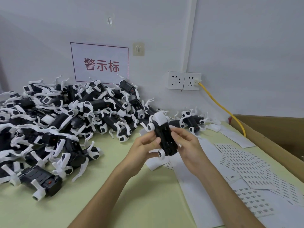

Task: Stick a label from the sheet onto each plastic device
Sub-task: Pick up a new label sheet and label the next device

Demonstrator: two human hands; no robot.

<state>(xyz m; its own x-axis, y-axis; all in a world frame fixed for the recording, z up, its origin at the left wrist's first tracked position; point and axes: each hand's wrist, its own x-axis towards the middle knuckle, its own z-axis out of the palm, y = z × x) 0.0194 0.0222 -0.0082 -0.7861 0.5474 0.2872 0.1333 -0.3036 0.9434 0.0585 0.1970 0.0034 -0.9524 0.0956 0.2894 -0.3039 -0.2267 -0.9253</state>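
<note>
Head view: both hands are up over the table centre with one device [165,139] held between them, clear of the surface. It's a glossy black moulded block, oblong and ribbed on its face, with a rounded matte white cap at the far end and white ring-ended arms sticking out at the corners. Left hand [144,145] wraps its left edge, fingers curled under, thumb laid on the black face. Right hand [187,145] grips the right edge, fingers curled, thumb by the lower half. There's a small white fleck at that thumb; I can't tell if it's a label. Heap of devices [57,116] fills the left and back of the table [123,203]: same black bodies, thin curved white arms all tangled. A few loose devices [192,120] sit just behind the hands. Table top is pale green, smooth, matte. Label sheets [246,163] lie flat at right, overlapping, white paper with rows of tiny dark printed rectangles, too small for me to read. Long blank white backing strips [194,186] lie beside them, running toward me. Brown cardboard box [271,134] edges the far right. On the white wall I see a paper sign [100,63] with red border and red characters, two white sockets [184,80], a yellow cable [222,107] plugged into the right one, and a clear adhesive hook [138,49].
</note>
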